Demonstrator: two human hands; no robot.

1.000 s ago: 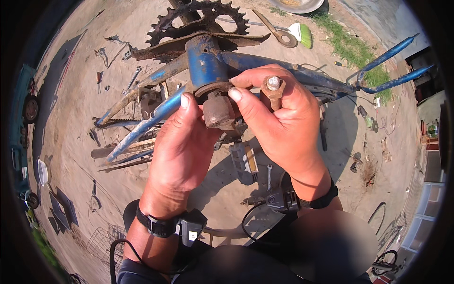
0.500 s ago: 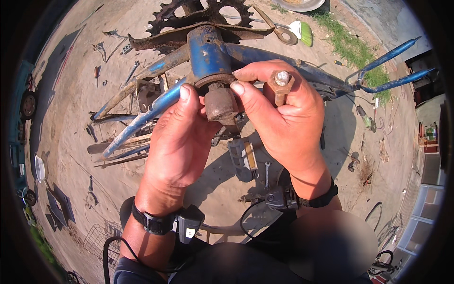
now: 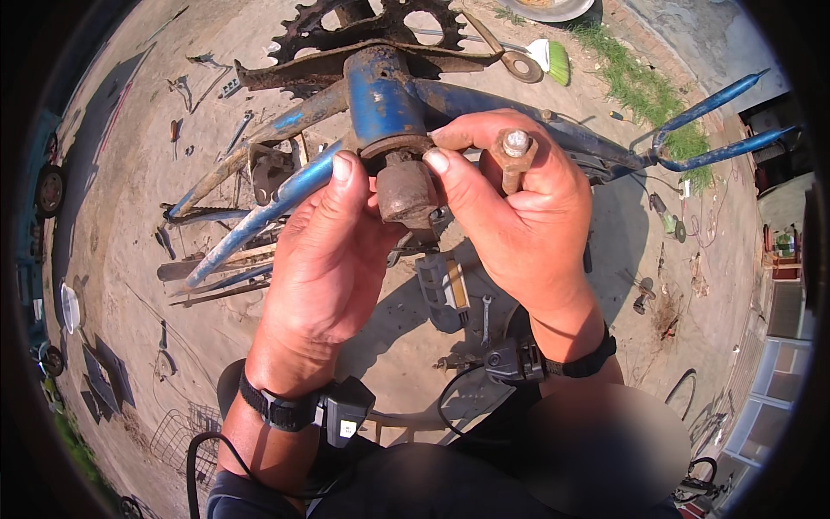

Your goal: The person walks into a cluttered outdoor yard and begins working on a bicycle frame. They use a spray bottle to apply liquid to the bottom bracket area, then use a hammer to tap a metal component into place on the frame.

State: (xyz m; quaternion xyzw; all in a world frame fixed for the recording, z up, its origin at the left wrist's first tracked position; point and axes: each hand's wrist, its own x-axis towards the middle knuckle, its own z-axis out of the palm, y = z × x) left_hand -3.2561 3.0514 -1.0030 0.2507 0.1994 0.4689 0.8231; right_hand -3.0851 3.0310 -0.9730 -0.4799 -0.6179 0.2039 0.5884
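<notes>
A rusty, blue-painted bicycle frame has its bottom bracket shell upright before me. At the shell's near end is a rusty ring, with the brown crank end on the axle below it. My left hand is closed at the ring's left side, thumb by the blue tube, its fingertips hidden behind the crank end. My right hand pinches the ring's right edge between thumb and forefinger. Its curled fingers also hold a rusty bolt with a nut.
A toothed chainring tops the shell. Below the crank hangs a pedal, near a wrench on the ground. The fork reaches far right, past a green brush. Scattered tools, including a screwdriver, lie left.
The view has shifted very slightly. Both hands keep nearly the same hold around the ring, and the bolt stays in my right hand.
</notes>
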